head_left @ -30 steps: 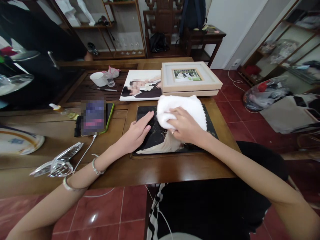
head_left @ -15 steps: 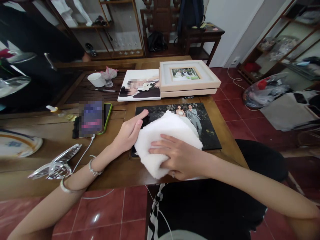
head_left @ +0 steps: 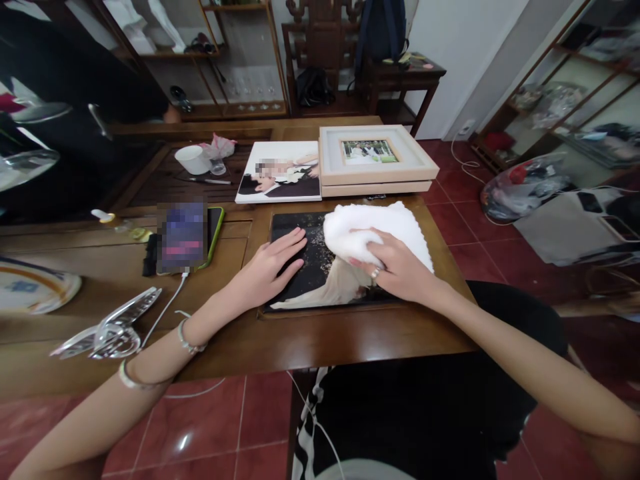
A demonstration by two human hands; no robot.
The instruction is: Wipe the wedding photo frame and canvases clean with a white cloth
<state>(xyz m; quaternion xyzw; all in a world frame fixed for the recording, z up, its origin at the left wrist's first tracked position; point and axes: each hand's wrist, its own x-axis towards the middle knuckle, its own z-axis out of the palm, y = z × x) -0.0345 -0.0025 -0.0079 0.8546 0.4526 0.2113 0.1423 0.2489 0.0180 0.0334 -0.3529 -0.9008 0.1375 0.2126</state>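
Note:
A dark wedding photo panel (head_left: 310, 280) lies flat near the table's front edge. My left hand (head_left: 273, 267) rests on its left side, fingers stretched out and holding nothing. Bunched in my right hand (head_left: 395, 263) is a white cloth (head_left: 380, 223), pressed on the panel's right half. The cloth covers the couple's upper part in the print; the pale dress shows below it. Behind the panel lie a white-edged photo print (head_left: 283, 173) and a pale wooden picture frame (head_left: 380, 177), which rests on another similar frame.
On the wooden table (head_left: 350, 340) to the left are a phone (head_left: 183, 237) on its cable, a dropper bottle (head_left: 120, 223), a silvery metal object (head_left: 113, 327) and a patterned plate (head_left: 35, 287). A white cup (head_left: 193, 160) stands farther back. A black stool (head_left: 510, 320) is at the right.
My right hand has moved the cloth away from me and to the right, uncovering the panel's lower left and covering the couple. My left hand has shifted slightly onto the panel, lying flatter.

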